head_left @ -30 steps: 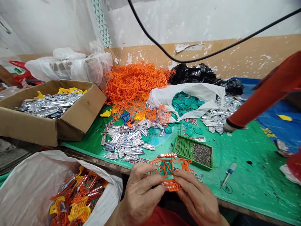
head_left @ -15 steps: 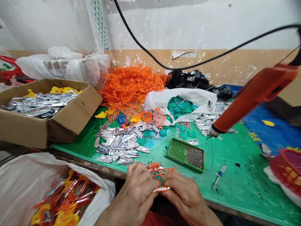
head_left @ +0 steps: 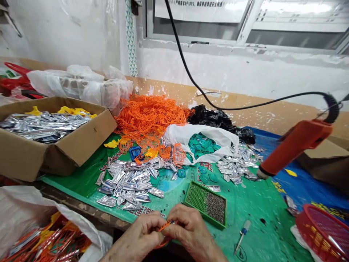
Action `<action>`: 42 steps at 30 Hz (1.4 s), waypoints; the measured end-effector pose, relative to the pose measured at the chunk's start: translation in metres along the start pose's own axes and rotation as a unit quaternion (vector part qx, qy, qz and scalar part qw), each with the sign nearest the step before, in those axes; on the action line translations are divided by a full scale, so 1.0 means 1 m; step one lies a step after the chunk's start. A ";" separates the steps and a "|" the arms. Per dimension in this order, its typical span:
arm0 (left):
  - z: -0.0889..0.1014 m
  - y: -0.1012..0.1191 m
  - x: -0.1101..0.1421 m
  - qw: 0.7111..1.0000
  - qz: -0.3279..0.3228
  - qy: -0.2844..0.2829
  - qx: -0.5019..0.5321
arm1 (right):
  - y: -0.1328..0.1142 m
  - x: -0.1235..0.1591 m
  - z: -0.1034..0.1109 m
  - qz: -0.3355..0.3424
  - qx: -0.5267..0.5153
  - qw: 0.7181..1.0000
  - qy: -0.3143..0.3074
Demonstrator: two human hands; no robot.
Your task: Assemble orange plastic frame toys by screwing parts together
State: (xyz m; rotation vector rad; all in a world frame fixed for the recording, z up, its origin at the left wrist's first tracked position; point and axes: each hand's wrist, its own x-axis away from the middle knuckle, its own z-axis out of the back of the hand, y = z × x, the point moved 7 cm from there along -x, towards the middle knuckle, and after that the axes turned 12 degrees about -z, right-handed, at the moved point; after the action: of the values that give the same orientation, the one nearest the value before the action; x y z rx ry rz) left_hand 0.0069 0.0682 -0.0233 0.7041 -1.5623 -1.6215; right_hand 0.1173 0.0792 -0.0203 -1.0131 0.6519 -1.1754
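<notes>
My left hand [head_left: 143,234] and my right hand [head_left: 189,233] meet at the front edge of the table. Both are closed, their fingers pinching an orange plastic lattice piece [head_left: 165,226] between them. Most of that piece is hidden by my fingers. Just beyond my right hand lies a green tray [head_left: 197,196] with small dark screws [head_left: 216,207] gathered in its right half. Shiny silver metal plates [head_left: 133,182] are heaped past my left hand. A screwdriver [head_left: 242,235] with a clear and blue handle rests to the right.
Orange lattice parts [head_left: 152,114] form a large pile at the back. A white bag [head_left: 177,134] holds teal pieces [head_left: 203,145]. An orange-red power screwdriver [head_left: 296,147] hangs from a black cable. A cardboard box [head_left: 87,140] stands left, a red basket [head_left: 321,229] right.
My view has tilted up, bringing the window into sight. The orange lattice piece, spread between my hands before, now shows only a narrow part, and my hands are closer together.
</notes>
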 end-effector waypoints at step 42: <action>-0.006 -0.028 -0.016 0.974 0.089 0.033 0.203 | -0.005 -0.030 0.142 0.014 -0.297 0.892 0.340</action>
State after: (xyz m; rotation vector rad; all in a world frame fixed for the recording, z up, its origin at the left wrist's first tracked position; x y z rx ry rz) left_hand 0.0162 0.0771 -0.0533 0.7950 -1.8734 -1.1469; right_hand 0.2275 0.1496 0.0428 -1.0705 1.6535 -1.3396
